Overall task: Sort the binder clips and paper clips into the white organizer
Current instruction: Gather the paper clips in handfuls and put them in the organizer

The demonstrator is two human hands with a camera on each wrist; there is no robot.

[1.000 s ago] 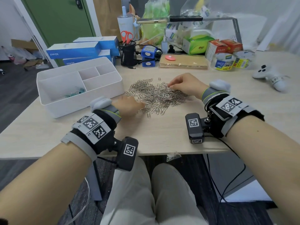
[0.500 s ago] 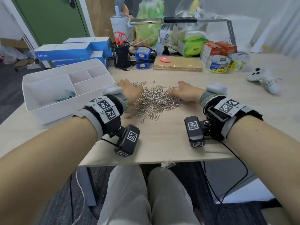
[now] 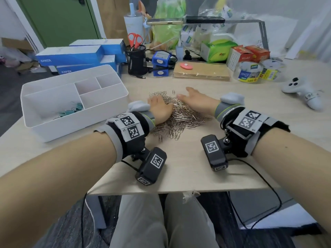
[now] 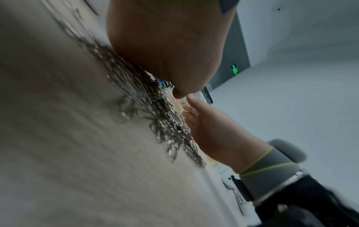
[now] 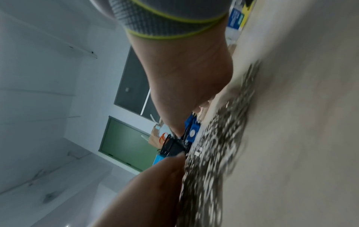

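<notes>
**Two hands close in on the paper-clip heap**

Hundreds of loose silver wire paper clips point(image 3: 176, 116) lie in one heap on the pale wooden desk point(image 3: 188, 169), and both hands now flank it. The left hand point(image 3: 160, 110) stands on its edge against the heap's left flank, palm turned inward; its fingers point(image 3: 154, 102) reach past the far edge of the pile and look only slightly bent, with nothing pinched in them. The right hand point(image 3: 196, 101) mirrors it on the other flank, palm inward, its fingers point(image 3: 180, 95) nearly straight and pointing toward the left fingertips, so the two sets almost meet beyond the clips. One stray clip point(image 3: 173, 91) lies just beyond the fingertips, outside the cupped area. The wrist views agree: each palm's edge sits on the desk with clips pressed against it.

By my reading, the step in hand is gathering the paper clips, since the teal metal binder clips point(image 3: 71, 110) already lie in the large compartment of the white plastic organizer point(image 3: 75, 126), which stands just beyond the back of the left hand. An adjoining compartment shows bare.

Next, the fingers would need to curl under the heap and press together firmly enough to lift a batch, then carry it over the organizer's near wall into a compartment apart from the binder clips. Slippery, tangled wire will likely spill from any gap between the palms.
</notes>
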